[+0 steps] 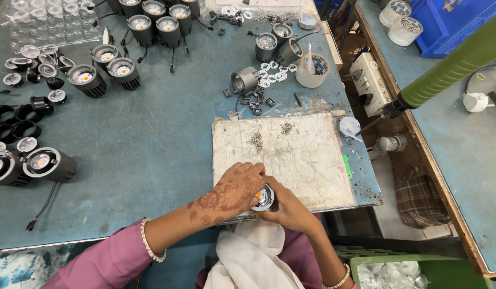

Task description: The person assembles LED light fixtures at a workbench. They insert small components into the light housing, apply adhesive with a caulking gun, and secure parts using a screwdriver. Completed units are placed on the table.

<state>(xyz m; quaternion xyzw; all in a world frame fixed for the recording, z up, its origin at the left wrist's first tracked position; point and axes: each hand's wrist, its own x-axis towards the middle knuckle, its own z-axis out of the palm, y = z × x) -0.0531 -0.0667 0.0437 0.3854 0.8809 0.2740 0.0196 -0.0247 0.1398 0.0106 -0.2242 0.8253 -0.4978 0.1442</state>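
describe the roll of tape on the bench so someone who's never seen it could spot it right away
Start at the pale worn board on the blue bench. Just beyond its far right corner stands the roll of tape, flat on its side near the bench edge. It is the only cream-coloured ring there; its neighbours are dark round lamp housings and small white rings.
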